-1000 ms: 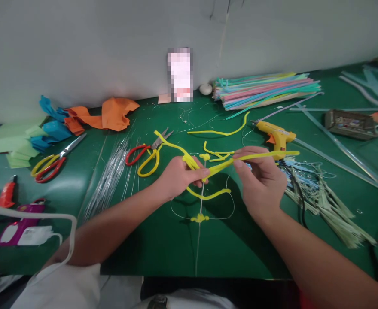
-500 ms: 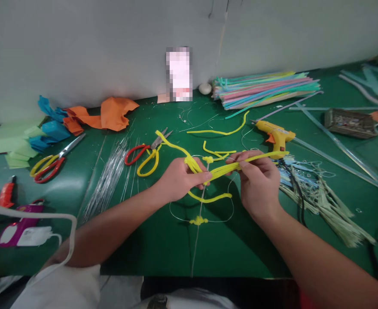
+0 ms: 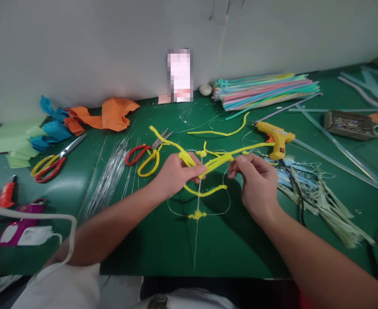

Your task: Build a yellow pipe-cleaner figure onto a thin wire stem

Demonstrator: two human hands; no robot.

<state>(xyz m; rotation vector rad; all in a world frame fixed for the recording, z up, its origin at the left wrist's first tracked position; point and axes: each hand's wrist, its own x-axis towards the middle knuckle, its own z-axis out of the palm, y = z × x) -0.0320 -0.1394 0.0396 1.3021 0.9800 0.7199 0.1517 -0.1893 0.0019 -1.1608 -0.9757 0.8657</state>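
- In the middle of the head view, your left hand (image 3: 178, 174) has its fingers closed on the yellow stems (image 3: 217, 163), thumb laid over the top, which seems to keep the strands gathered at one spot.
- Your right hand (image 3: 260, 182), right of centre, holds its fingers narrow, thumb near the forefinger, by the right end of the folded strands. I cannot tell whether they grip it; so near the end, they look placed to guide the strands while your left does the steadying.
- The wire frame (image 3: 197, 204) is centre, below and around your left hand, with yellow knots at its upper and lower parts. Its straight wire runs towards your side of the table (image 3: 163, 253), so the frame probably sits here to keep it square to you.
- Just left of your grip lie the scissors (image 3: 156, 146), blades parted and pointing away, handles towards you, likely for an easy reach.
- The glue gun (image 3: 277, 137) rests right of centre, beyond your right hand, its nozzle turned left and its cord trailing towards you.
- A loose yellow strand (image 3: 217, 133) lies above centre. The coloured bundle (image 3: 268, 92) is upper right, against the wall (image 3: 111, 47), perhaps to save working room.
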